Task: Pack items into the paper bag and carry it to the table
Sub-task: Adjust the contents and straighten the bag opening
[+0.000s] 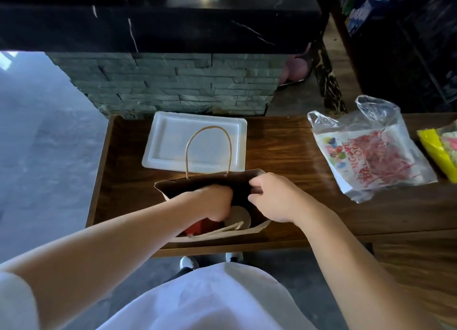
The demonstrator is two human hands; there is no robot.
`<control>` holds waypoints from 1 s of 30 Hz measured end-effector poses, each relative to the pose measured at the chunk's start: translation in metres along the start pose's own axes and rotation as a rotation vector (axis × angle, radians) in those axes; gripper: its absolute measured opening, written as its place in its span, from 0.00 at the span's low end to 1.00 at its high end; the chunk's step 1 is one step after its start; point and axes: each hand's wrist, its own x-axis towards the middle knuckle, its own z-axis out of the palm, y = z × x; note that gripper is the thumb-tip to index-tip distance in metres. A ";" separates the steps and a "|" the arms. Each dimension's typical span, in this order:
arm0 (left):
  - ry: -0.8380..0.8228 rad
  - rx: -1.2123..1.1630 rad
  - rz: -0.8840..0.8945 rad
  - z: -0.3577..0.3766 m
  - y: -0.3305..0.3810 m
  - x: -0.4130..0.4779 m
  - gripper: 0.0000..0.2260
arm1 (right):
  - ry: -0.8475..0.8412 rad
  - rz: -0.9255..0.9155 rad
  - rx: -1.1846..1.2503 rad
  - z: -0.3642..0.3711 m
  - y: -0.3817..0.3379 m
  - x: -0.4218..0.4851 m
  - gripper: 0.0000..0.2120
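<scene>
A brown paper bag (pixel 254 230) stands open on the wooden table (pixel 284 146), its far twine handle upright and its near handle folded down. My left hand (pixel 217 202) reaches down inside the bag, fingers curled and hidden from view. Under it lie a red item (pixel 197 228) and a round white item (pixel 241 217); whether the hand holds either is unclear. My right hand (pixel 272 198) pinches the bag's right rim and holds it open.
A white foam tray (pixel 170 141) lies behind the bag. A clear plastic bag of red balloons (pixel 371 154) lies to the right, with a yellow packet (pixel 440 151) at the frame edge. A stone-faced counter (pixel 185 84) rises behind the table.
</scene>
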 end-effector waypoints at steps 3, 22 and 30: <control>0.118 0.038 0.074 -0.024 -0.024 -0.052 0.10 | 0.013 -0.058 0.117 -0.014 0.012 -0.017 0.22; 0.283 -0.808 -0.062 0.057 -0.097 -0.124 0.30 | -0.022 -0.058 0.393 0.061 0.067 -0.008 0.23; 0.532 -0.910 -0.075 0.071 -0.110 -0.100 0.20 | 0.185 -0.113 0.382 0.076 0.067 0.003 0.15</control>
